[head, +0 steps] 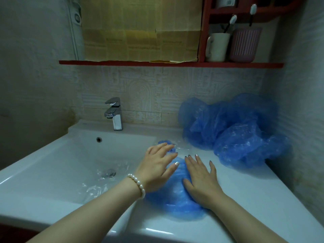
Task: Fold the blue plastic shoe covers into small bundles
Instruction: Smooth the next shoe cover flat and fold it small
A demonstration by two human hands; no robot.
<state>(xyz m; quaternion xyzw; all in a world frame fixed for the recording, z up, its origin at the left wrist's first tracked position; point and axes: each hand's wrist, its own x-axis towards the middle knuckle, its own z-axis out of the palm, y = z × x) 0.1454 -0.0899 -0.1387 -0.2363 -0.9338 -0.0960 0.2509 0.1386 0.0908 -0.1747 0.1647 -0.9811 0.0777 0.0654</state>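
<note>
Beside the sink (52, 165), left hand (157, 165) and right hand (201, 178) press one shoe cover (178, 202) flat, fingers spread; the loose pile (233, 130) behind apparently remains unfolded.

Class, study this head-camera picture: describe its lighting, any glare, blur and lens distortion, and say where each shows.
Head view: dim, bluish light, with corners darkening; small glare streaks on the sink front rim and shine on the tap; the red shelf bows from wide-angle distortion; left hand fingertips look slightly blurred, right hand sharper; the shoe cover under them reads clearly.
</note>
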